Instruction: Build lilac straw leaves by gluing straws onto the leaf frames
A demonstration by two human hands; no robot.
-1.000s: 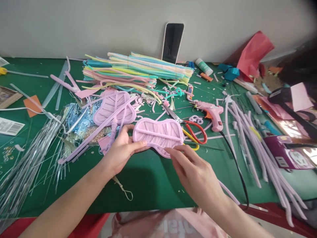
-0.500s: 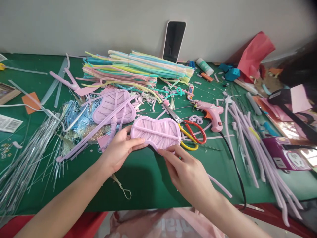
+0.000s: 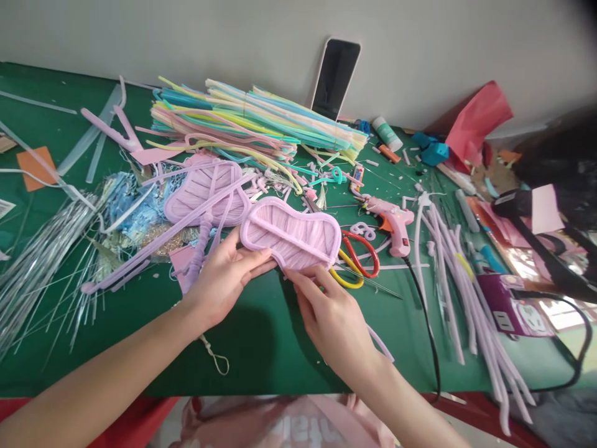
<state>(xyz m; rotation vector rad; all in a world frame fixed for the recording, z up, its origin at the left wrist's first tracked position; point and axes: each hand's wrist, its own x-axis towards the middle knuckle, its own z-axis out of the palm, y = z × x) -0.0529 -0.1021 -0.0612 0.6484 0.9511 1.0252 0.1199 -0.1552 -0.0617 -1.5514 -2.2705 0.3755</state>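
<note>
A lilac pipe-cleaner panel (image 3: pixel 310 230), lobed, with a raised outline and a strip along its middle, is held up above the table. My left hand (image 3: pixel 224 274) grips its lower left edge, thumb on top and fingers beneath. At the lower edge, my right hand (image 3: pixel 333 311) pinches with thumb and forefinger; its other fingers are curled and partly hidden. A similar lilac pipe-cleaner panel (image 3: pixel 186 198) with long stems across it lies behind my left hand. Scissors (image 3: pixel 373 264) with red and yellow handles lie partly behind the held panel.
Bundled coloured pipe cleaners (image 3: pixel 261 118) lie at the back, before a propped phone (image 3: pixel 336 78). A pink glue gun (image 3: pixel 396 224) trails a black cord on the right. Loose lilac pipe cleaners (image 3: pixel 471 298), a purple power strip (image 3: pixel 504 305) and silver tinsel strands (image 3: pixel 46 267) flank the work.
The view has shifted and tilted slightly. The held panel now slopes more down to the right; both hands keep their hold at its lower edge.
</note>
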